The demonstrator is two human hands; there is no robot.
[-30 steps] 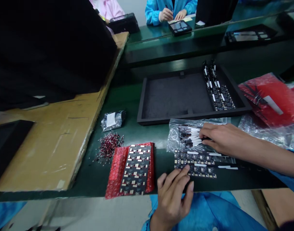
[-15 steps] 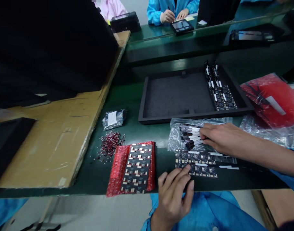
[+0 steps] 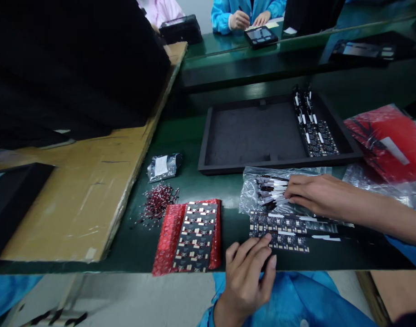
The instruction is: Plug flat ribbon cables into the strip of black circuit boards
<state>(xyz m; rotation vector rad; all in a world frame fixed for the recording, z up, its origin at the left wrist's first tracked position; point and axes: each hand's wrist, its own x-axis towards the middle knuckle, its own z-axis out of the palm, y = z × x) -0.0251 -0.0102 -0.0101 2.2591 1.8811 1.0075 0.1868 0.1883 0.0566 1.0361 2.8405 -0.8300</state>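
1. In the head view, the right hand is held over the right end of a bundle of cables, its thumb and fingertips brought close together there; whether any cable is gripped cannot be told.
2. The cables, black and white, are spread on a clear bag, which is laid flat near the front edge of the table.
3. The left hand is held at the table's near edge, palm down, its fingers bent and the thumb set apart from them; the index fingertip is rested at the left part of the boards.
4. The boards are laid in rows just on the near side of the bag, with white-tipped cables lying along them.
5. Beyond the bag, a black tray is placed, with more boards lined up in its right part.
6. To the left of the left hand, a panel is laid on red wrap.
7. Farther left, a heap of wires is scattered, with a silvery packet just beyond it.
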